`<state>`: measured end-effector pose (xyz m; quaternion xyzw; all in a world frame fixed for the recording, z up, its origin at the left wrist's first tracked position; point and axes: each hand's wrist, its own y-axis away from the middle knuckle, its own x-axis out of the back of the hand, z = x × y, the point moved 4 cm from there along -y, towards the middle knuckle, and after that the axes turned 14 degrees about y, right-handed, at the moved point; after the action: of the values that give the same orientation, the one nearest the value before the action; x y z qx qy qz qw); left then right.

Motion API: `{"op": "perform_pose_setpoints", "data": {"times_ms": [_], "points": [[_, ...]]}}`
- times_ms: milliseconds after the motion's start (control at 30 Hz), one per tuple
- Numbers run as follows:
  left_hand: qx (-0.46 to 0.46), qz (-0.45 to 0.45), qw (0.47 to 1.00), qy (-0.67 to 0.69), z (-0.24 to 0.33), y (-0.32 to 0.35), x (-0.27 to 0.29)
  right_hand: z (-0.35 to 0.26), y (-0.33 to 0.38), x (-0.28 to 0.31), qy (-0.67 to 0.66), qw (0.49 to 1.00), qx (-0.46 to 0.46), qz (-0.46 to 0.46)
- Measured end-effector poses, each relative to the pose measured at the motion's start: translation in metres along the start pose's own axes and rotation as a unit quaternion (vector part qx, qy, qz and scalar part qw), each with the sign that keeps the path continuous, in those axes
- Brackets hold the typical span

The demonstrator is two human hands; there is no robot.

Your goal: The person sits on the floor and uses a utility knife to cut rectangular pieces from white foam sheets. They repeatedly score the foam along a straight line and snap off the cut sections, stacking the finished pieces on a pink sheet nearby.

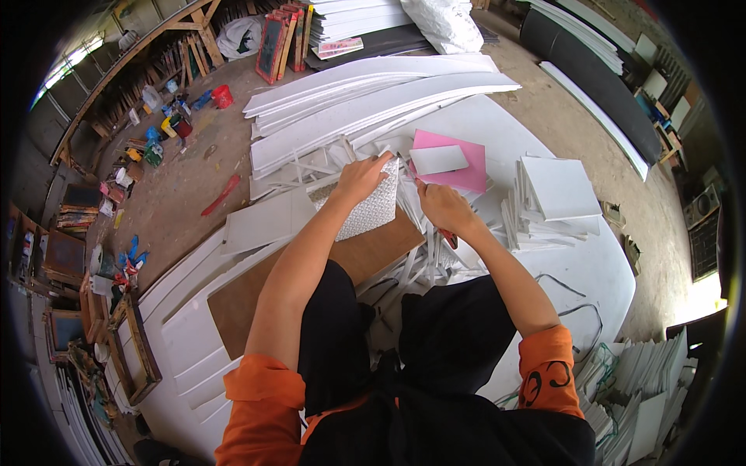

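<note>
My left hand (364, 179) grips the top of a silvery, textured sheet (373, 211) and holds it tilted above a brown board (311, 276). Just right of the sheet, my right hand (449, 208) is closed round a slim red-handled tool (448, 238). The tool's front end points at the sheet's upper right edge; its exact kind is hard to make out. White offcut strips (412, 268) lie tangled beneath both hands. Beyond my right hand is a pink sheet (471, 169) with a small white card (439, 160) on it.
Stacked white panels (559, 189) stand to the right, and long white sheets (373, 101) lie ahead. Paint pots, including a red bucket (222, 96), and wooden frames (134, 349) are on the left. More white sheets (645, 412) are piled at lower right.
</note>
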<state>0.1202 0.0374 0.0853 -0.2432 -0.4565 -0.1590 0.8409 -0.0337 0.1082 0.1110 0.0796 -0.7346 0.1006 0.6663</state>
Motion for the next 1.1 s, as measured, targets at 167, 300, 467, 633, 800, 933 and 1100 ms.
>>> {"op": "perform_pose_setpoints", "data": {"times_ms": [167, 300, 467, 633, 800, 933, 1100], "points": [[0.014, -0.016, 1.000, 0.007, 0.006, 0.000, 0.001, -0.014, 0.006, 0.015, 0.001, 0.998, -0.052, -0.040], [-0.001, -0.015, 1.000, 0.012, 0.009, 0.001, -0.003, -0.014, -0.007, 0.012, -0.031, 0.995, -0.069, -0.061], [-0.034, 0.008, 0.999, 0.012, 0.010, 0.001, -0.007, -0.006, -0.036, -0.012, -0.043, 0.995, -0.049, -0.076], [-0.017, -0.003, 0.999, 0.031, 0.008, 0.000, -0.005, -0.007, -0.045, -0.021, -0.097, 0.987, -0.076, -0.104], [0.024, -0.068, 0.997, 0.030, 0.002, -0.017, -0.013, -0.012, -0.050, -0.018, -0.073, 0.985, -0.090, -0.131], [-0.029, -0.038, 0.997, 0.056, -0.002, -0.021, -0.015, -0.012, -0.044, -0.002, -0.105, 0.979, -0.109, -0.134], [-0.025, -0.050, 0.997, 0.049, -0.002, -0.023, -0.013, -0.014, -0.025, -0.005, -0.087, 0.976, -0.157, -0.125]]}}
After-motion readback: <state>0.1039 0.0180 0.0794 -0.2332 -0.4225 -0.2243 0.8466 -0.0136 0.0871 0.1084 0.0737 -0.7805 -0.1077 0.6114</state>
